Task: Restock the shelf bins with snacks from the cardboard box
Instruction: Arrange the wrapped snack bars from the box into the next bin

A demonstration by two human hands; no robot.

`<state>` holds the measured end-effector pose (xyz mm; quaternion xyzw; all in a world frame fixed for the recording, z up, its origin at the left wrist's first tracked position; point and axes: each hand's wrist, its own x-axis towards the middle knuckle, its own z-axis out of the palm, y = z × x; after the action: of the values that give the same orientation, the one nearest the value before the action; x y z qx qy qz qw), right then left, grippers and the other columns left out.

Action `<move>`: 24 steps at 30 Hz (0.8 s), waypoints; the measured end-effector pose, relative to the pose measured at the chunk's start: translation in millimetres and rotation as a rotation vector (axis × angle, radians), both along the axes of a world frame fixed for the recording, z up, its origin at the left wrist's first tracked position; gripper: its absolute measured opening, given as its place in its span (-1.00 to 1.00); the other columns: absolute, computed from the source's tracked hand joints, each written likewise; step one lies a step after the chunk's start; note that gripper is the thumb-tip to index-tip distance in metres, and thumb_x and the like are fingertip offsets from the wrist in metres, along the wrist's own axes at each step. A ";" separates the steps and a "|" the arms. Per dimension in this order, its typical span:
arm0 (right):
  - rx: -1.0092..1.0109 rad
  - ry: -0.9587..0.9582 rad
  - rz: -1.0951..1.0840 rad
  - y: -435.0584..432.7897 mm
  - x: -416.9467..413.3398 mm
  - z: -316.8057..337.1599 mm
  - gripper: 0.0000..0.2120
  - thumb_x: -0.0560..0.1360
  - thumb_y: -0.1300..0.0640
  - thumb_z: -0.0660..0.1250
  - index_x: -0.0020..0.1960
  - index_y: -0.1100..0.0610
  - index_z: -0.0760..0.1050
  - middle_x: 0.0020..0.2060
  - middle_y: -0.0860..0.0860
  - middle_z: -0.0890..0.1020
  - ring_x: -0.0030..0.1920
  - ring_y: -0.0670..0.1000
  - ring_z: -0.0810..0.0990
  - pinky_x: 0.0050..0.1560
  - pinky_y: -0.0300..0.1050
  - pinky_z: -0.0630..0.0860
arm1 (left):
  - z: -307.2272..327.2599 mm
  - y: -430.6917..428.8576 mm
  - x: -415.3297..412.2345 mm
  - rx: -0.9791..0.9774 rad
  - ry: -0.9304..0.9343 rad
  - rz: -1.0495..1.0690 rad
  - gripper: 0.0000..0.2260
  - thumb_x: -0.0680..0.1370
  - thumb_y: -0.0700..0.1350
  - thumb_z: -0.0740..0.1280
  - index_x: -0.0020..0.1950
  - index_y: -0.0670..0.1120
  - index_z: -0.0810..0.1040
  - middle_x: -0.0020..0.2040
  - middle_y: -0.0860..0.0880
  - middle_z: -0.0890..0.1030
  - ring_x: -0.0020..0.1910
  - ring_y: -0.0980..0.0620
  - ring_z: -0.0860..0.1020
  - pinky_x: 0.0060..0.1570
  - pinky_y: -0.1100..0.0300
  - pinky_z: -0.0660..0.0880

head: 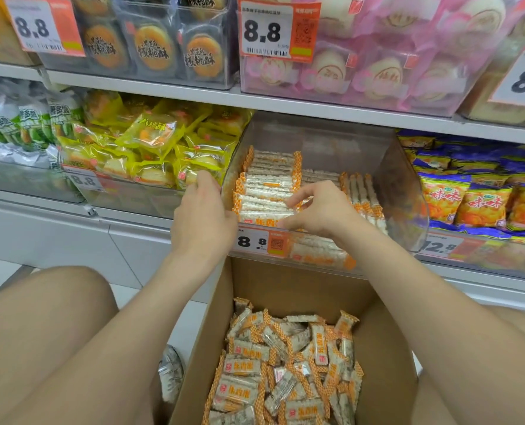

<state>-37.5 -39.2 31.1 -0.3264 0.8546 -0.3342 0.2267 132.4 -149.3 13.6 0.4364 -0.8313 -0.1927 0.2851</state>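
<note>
As my right hand (319, 210) pinched snack bars (264, 191) in the clear bin (408, 191) above the cardboard box (285, 286), left hand (204, 210) curled at its wall, grip unclear, I judged squaring the row flat mattered most.

Both forearms reaching forward, left hand (204, 216) fingers curled, right hand (322, 210) palm down, pinching snack packets (264, 204)

The clear bin (408, 204) holds white and orange snack bars (264, 191), lined up in neat rows. Just below the bin sits the open cardboard box (387, 348), with a messy pile of bars (285, 378) inside.
</note>
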 end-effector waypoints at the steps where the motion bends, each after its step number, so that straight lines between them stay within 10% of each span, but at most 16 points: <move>1: 0.000 -0.021 -0.011 0.8 -1.0 0.4 -0.63 0.30 0.06 0.73 0.03 0.04 0.67 0.12 0.02 0.60 -0.10 0.01 0.64 -0.31 -0.14 0.53 | 1.0 2.3 0.1 -0.004 -0.007 0.006 -0.76 0.55 -0.26 0.34 0.15 -0.10 0.36 0.07 -0.13 0.52 -0.07 -0.23 0.48 -0.15 -0.05 0.33; 8: 0.013 -0.052 -0.012 6.0 -8.2 -0.1 -0.72 0.35 0.15 0.70 -0.01 0.08 0.69 0.28 0.12 0.60 -0.01 0.11 0.73 -0.19 -0.03 0.73 | -13.4 6.6 5.5 -0.346 -0.044 -0.134 -0.69 0.50 -0.32 0.36 0.22 -0.11 0.49 0.15 -0.14 0.43 0.07 -0.18 0.44 -0.03 -0.02 0.45; 18: -0.087 0.026 -0.068 -2.0 -2.0 -12.1 -0.63 0.33 -0.03 0.70 0.02 0.02 0.63 0.05 0.07 0.68 -0.17 0.00 0.74 -0.22 -0.02 0.71 | -27.0 11.3 4.8 -0.514 -0.392 -0.265 -0.70 0.55 -0.18 0.34 0.26 0.04 0.61 0.22 0.04 0.59 0.27 -0.13 0.35 0.12 -0.09 0.26; 24: -0.195 0.371 0.058 44.5 32.0 11.1 -0.85 0.52 0.15 0.33 -0.03 -0.06 0.63 -0.33 -0.10 0.66 -0.25 -0.19 0.60 -0.24 -0.37 0.43 | -24.0 26.9 12.8 -0.534 -0.167 -0.264 -0.74 0.47 -0.23 0.37 0.13 -0.03 0.54 0.07 -0.05 0.49 0.07 -0.15 0.40 -0.02 -0.06 0.35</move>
<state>-5.5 5.3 42.1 -0.4270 0.8356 -0.3429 0.0424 145.2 -122.4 -10.3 0.2484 -0.9227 0.0337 0.2928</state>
